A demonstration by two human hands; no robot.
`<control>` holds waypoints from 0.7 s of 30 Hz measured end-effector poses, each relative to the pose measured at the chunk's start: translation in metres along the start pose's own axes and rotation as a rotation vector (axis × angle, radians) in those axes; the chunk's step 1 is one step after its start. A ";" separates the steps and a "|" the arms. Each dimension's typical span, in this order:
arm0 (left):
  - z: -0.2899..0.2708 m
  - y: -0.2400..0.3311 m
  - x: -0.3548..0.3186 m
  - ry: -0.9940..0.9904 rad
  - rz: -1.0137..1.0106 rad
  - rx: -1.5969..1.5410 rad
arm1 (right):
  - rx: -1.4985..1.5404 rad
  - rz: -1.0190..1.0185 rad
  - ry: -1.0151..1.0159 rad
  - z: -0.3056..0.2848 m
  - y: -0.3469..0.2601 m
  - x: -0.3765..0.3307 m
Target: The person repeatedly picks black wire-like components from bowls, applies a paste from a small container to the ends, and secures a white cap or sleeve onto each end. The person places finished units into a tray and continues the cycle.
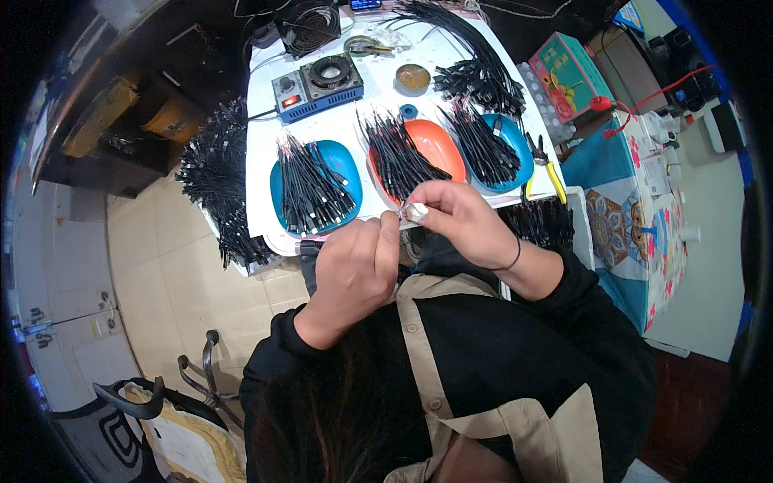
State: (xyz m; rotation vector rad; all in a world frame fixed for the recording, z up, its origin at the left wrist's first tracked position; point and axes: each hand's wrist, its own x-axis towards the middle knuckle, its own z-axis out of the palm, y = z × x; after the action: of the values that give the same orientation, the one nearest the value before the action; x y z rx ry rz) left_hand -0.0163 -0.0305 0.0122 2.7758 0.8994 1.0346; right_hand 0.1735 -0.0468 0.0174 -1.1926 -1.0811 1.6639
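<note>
My left hand [358,259] is closed at the table's near edge, with a short black cable end [308,248] sticking out on its left side. Its fingertips meet those of my right hand [463,221], which pinches something too small to make out. A white covering [416,212] wraps my right thumb tip. Just beyond my hands stand three shallow trays: a blue tray [354,173], an orange tray [439,145] and another blue tray [525,153]. Bundles of short black cables [310,189] lie in them, some with pale metal ends.
A blue heating unit [330,76] with a lit red switch stands at the back left, near a round tin [413,78] of amber material. Yellow-handled pliers [555,179] lie at the right edge. Black cables [217,169] pile up left of the table [266,149]; more lie at the back right.
</note>
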 end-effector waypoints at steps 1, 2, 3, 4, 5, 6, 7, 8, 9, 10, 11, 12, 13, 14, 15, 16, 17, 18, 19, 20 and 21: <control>0.002 0.000 -0.002 -0.003 -0.029 -0.018 | 0.241 0.158 -0.068 -0.003 0.002 0.002; 0.004 0.000 -0.003 -0.004 -0.055 -0.034 | 0.255 0.134 -0.114 -0.004 0.004 0.003; 0.005 -0.001 -0.003 -0.015 -0.105 -0.135 | 0.236 0.149 -0.132 -0.007 0.004 0.002; 0.005 -0.004 -0.004 -0.027 -0.156 -0.233 | 0.184 0.216 -0.106 -0.008 0.004 0.003; 0.004 -0.005 -0.004 -0.038 -0.216 -0.326 | 0.051 0.092 -0.099 -0.011 0.001 -0.001; 0.004 -0.006 -0.004 -0.042 -0.324 -0.491 | -0.246 -0.176 -0.007 -0.011 -0.002 -0.001; 0.003 -0.007 -0.005 -0.046 -0.440 -0.652 | -0.535 -0.449 0.077 -0.012 -0.005 -0.002; 0.002 -0.007 -0.006 -0.047 -0.557 -0.807 | -0.822 -0.717 0.163 -0.012 -0.009 -0.003; 0.002 -0.009 -0.006 -0.055 -0.594 -0.910 | -0.949 -0.824 0.171 -0.012 -0.012 -0.001; 0.003 -0.010 -0.006 -0.067 -0.617 -0.977 | -0.996 -0.887 0.149 -0.012 -0.014 0.000; 0.003 -0.010 -0.006 -0.083 -0.637 -1.034 | -1.036 -0.935 0.132 -0.012 -0.015 0.002; 0.004 -0.010 -0.007 -0.098 -0.653 -1.080 | -1.079 -0.980 0.111 -0.011 -0.016 0.003; 0.004 -0.009 -0.007 -0.093 -0.658 -1.066 | -1.134 -1.037 0.111 -0.010 -0.015 0.005; 0.005 -0.008 -0.007 -0.085 -0.659 -1.039 | -1.130 -1.016 0.121 -0.010 -0.013 0.005; 0.006 -0.006 -0.007 -0.074 -0.653 -0.986 | -1.131 -0.998 0.117 -0.010 -0.011 0.004; 0.007 -0.005 -0.007 -0.076 -0.485 -0.744 | -1.140 -0.934 0.113 -0.011 -0.008 0.003; 0.008 -0.003 -0.006 -0.073 -0.311 -0.476 | -0.805 -0.707 0.082 -0.009 -0.003 0.000; 0.009 -0.001 -0.006 -0.069 -0.136 -0.209 | -0.477 -0.434 0.049 -0.005 0.003 -0.003; 0.013 0.002 -0.004 0.221 -0.052 -0.230 | -0.160 -0.166 -0.005 -0.004 0.006 -0.005; 0.012 0.002 -0.006 0.092 -0.114 -0.246 | 0.245 0.087 -0.108 -0.007 0.007 -0.006; 0.009 0.000 -0.007 -0.052 -0.152 -0.257 | 0.288 0.133 -0.154 -0.008 0.008 -0.006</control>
State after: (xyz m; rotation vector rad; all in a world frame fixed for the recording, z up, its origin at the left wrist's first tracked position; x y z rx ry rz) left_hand -0.0149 -0.0332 0.0005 2.4706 0.8854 0.9731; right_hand 0.1812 -0.0534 0.0098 -0.9793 -0.8311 1.9651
